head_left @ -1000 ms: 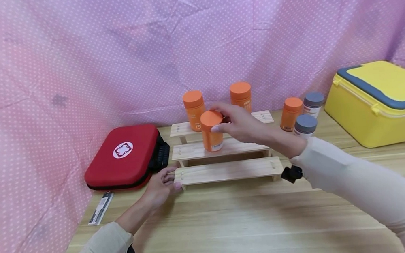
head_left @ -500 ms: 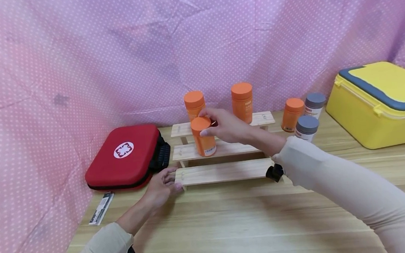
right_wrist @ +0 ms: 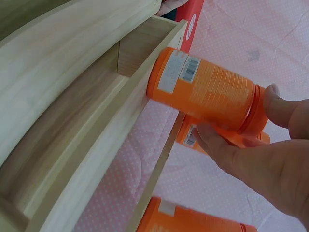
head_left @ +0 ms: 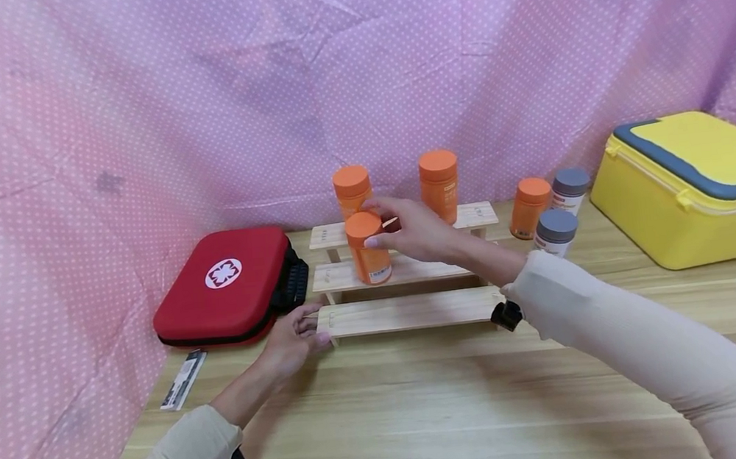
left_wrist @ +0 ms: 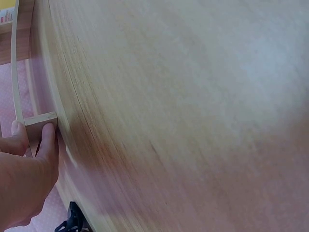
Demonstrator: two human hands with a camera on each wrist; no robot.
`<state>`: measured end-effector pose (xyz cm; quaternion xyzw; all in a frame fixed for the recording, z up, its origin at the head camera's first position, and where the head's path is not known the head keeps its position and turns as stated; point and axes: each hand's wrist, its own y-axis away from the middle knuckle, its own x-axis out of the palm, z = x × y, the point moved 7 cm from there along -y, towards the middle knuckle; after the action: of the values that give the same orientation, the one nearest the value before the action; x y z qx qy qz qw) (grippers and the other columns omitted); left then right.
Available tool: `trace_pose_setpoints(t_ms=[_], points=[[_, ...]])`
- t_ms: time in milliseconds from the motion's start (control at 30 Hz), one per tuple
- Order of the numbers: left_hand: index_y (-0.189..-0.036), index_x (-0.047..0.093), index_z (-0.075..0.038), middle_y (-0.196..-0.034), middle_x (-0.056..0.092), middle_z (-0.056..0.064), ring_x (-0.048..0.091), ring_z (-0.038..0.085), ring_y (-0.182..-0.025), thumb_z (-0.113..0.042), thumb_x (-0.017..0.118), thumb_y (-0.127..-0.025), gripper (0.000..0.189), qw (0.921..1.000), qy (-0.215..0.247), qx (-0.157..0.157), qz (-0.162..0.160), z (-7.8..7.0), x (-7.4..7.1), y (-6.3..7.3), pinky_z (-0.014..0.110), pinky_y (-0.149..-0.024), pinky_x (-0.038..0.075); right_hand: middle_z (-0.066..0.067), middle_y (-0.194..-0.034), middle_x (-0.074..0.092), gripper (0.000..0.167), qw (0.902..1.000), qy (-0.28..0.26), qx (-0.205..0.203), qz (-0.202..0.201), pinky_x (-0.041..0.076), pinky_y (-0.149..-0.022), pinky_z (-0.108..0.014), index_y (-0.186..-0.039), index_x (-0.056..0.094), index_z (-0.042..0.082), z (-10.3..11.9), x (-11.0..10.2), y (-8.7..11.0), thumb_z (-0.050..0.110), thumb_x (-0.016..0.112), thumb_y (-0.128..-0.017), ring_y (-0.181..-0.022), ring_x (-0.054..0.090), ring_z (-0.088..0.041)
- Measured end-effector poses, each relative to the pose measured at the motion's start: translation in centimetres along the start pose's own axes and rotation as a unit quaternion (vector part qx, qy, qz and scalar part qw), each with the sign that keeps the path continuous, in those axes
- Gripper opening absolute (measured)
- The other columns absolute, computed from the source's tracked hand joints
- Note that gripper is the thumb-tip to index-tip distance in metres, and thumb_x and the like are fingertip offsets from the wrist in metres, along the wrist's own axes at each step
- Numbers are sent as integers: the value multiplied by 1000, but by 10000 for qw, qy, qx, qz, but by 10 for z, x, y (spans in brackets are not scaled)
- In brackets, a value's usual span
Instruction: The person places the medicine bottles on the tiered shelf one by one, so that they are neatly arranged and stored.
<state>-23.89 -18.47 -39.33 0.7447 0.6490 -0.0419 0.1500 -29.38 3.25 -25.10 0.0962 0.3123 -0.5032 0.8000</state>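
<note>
My right hand (head_left: 418, 230) grips an orange jar (head_left: 371, 260) by its capped upper part. The jar stands near the left end of the middle tier of a wooden stepped shelf (head_left: 416, 312). In the right wrist view, thumb and fingers lie on either side of the orange jar (right_wrist: 205, 89), its base at the tier board. At the shelf's lower left end, my left hand (head_left: 288, 344) holds the front tier, and the left wrist view shows its fingers (left_wrist: 47, 137) against the wooden leg. On the top tier stand two more orange jars, one left (head_left: 352, 183) and one right (head_left: 440, 189).
A red first-aid case (head_left: 223, 284) lies left of the shelf, with a small flat packet (head_left: 184, 380) in front of it. To the right are an orange jar (head_left: 529, 208), two grey-capped jars (head_left: 571, 191) and a yellow box (head_left: 691, 198). Polka-dot cloth (head_left: 353, 76) hangs behind.
My right hand has moved the orange jar left and slightly lower along the middle tier, mostly in the first half second. The left hand has kept its place on the shelf.
</note>
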Motion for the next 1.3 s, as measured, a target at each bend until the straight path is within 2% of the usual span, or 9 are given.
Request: trace_pose_setpoints(t_ms=[167, 600, 767, 867, 1000, 1033, 1100, 1233, 1300], points=[[-138, 42, 7, -120, 58, 29, 61, 27, -104, 14, 59, -87, 54, 10000, -56, -22, -40, 1, 0, 1, 21, -79, 55, -14, -132, 57, 57, 9990, 143, -292, -301, 49, -96, -40, -140, 47, 8, -1, -19, 25, 16, 71, -88, -115, 58, -31], [-138, 42, 6, -121, 58, 28, 60, 28, -107, 14, 59, -86, 55, 9999, -105, 14, -76, 2, -1, 1, 18, -78, 53, -15, -132, 55, 59, 9936, 861, -488, -548, 52, -91, -46, -137, 48, 2, -31, -69, 130, 14, 74, -85, -117, 55, -35], [-139, 42, 5, -121, 58, 28, 60, 28, -107, 13, 59, -87, 55, 9999, -83, -23, -58, 1, 0, 1, 20, -79, 54, -17, -130, 56, 58, 9908, 1055, -130, -834, 51, -87, -19, -137, 49, 3, -53, -95, 155, 14, 74, -85, -112, 57, -36], [-139, 41, 5, -120, 58, 27, 60, 25, -104, 14, 59, -87, 55, 10000, -15, -50, -55, 1, 0, 0, 22, -80, 55, -18, -128, 56, 55, 9881, 1133, -30, -1036, 43, -82, -3, -134, 50, 2, -65, -111, 163, 12, 74, -85, -109, 59, -12], [-139, 41, 5, -120, 59, 27, 61, 24, -104, 13, 59, -87, 55, 10000, -27, -50, -42, 1, 0, -1, 21, -80, 54, -23, -132, 52, 58, 9856, 1188, 90, -1204, 40, -81, 0, -136, 48, -3, -83, -126, 168, 11, 73, -86, -110, 57, -16], [-139, 41, 6, -120, 58, 27, 60, 25, -104, 13, 59, -87, 55, 10000, -58, -37, -25, 1, 1, -1, 20, -79, 54, -24, -133, 51, 59, 9847, 1222, 153, -1235, 40, -80, 0, -136, 47, -3, -87, -129, 168, 11, 73, -86, -111, 56, -25], [-139, 41, 5, -121, 59, 27, 60, 26, -105, 13, 59, -87, 55, 10000, -80, -43, -27, 2, 2, -1, 20, -79, 54, -25, -135, 49, 62, 9823, 1333, 321, -1272, 47, -86, -11, -138, 45, -4, -95, -135, 169, 14, 73, -86, -113, 50, -42], [-139, 42, 5, -121, 59, 27, 60, 26, -105, 13, 60, -87, 56, 9999, -114, -51, -49, 3, 3, -1, 21, -79, 54, -26, -139, 44, 65, 9784, 1485, 647, -1285, 46, -93, -48, -141, 40, -4, -106, -145, 166, 17, 72, -88, -121, 44, -46], [-138, 43, 5, -121, 59, 27, 60, 26, -105, 13, 60, -86, 56, 9999, -101, -51, -74, 3, 4, 0, 21, -79, 55, -27, -141, 41, 66, 9771, 1506, 800, -1270, 41, -93, -58, -141, 39, -4, -111, -149, 164, 19, 71, -88, -124, 41, -48]])
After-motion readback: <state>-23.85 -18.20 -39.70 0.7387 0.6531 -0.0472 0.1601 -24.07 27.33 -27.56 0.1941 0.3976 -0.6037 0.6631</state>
